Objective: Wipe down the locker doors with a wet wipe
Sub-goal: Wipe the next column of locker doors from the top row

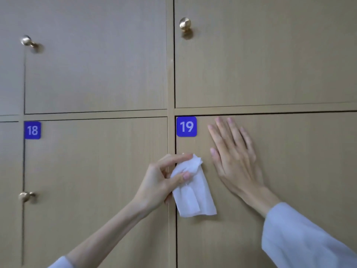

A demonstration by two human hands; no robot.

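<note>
Pinched in my left hand, the wipe hangs long-axis down, seemingly touching door 19; my right hand presses flat, fingers straight.

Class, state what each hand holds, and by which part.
The left hand pinches the wet wipe near its upper end. The right hand holds nothing, lying flat on door 19.
</note>
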